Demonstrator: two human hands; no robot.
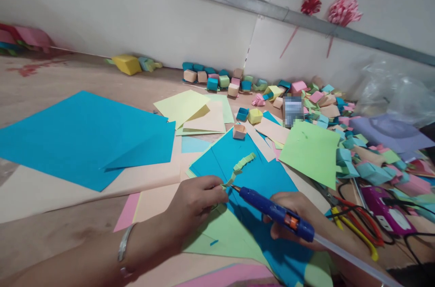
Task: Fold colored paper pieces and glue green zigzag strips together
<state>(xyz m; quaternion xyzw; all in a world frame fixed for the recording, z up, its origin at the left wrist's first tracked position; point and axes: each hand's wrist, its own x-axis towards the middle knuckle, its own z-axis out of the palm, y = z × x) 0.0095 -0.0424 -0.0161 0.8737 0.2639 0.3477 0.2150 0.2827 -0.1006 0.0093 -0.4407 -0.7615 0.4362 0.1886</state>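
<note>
green pleated paper strip [242,165] is the thing in hand: seen from the head camera, it curls up over the blue sheets [265,178] in the middle of the wooden floor [50,83], its near end pinched in the left hand [195,203], whose fingers are closed tight on it. the right hand [299,214] is wrapped shut round a blue glue gun [277,214], clear glue stick trailing out of the back, nozzle touching or just beside the pinched end of the strip. the step looks like gluing that end; the next move would seem to call for a steady squeeze, a small dab, and fingertips kept off the hot tip

around them lie a large blue sheet [81,137], yellow and peach sheets [197,112], a light green sheet [311,151], a row of small folded paper cubes [217,79] along the wall, a heap of folded bits [340,110], scissors with red and yellow handles [356,223], a purple device [387,210] and two paper flowers [329,8] on the wall

no brand or writing can be read; one small patch near the cubes is blurred out
</note>
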